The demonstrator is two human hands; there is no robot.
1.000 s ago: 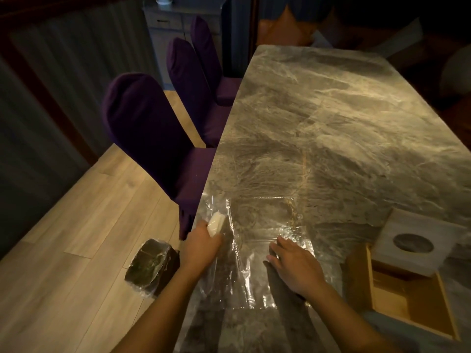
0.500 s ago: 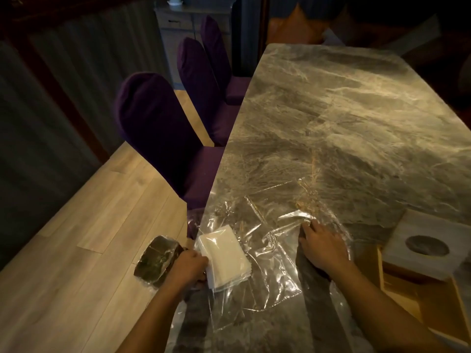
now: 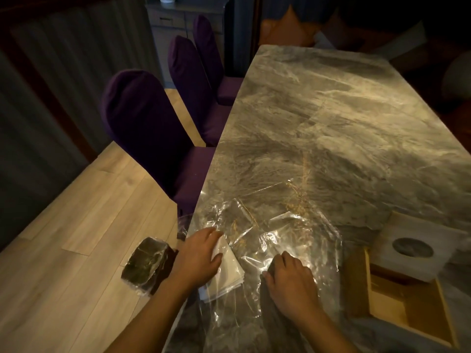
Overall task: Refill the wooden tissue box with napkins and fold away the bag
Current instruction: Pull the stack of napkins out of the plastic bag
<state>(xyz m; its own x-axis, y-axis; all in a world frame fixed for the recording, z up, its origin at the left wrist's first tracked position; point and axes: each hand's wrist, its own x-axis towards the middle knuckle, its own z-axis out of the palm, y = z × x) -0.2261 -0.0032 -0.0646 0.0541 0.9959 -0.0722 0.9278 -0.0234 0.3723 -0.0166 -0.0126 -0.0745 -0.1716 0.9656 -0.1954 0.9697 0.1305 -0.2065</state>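
- Napkins [image 3: 226, 271]: a white stack at the near left edge of the table [image 3: 331, 110], pinched in the left hand [image 3: 197, 256], thumb on top, fingers curled round the far edge. Whether the stack is clear of the bag cannot be told.
- Bag [image 3: 275, 225]: clear film spread flat and crinkled on the table, pressed down by the right hand [image 3: 290, 281], palm flat, nothing gripped.
- Box [image 3: 402, 301]: open wooden tray at the near right, apparently empty; its lid [image 3: 415, 250], with a round hole, leans on the far rim.
- Step judged: napkins to be drawn free of the film, then carried right to the box.
- Advice: film kept pinned; stack kept squared and level so that no sheets fan out; lid to be cleared before loading.
- A wrapped dark block [image 3: 147, 266] lies on the floor, left of the table.
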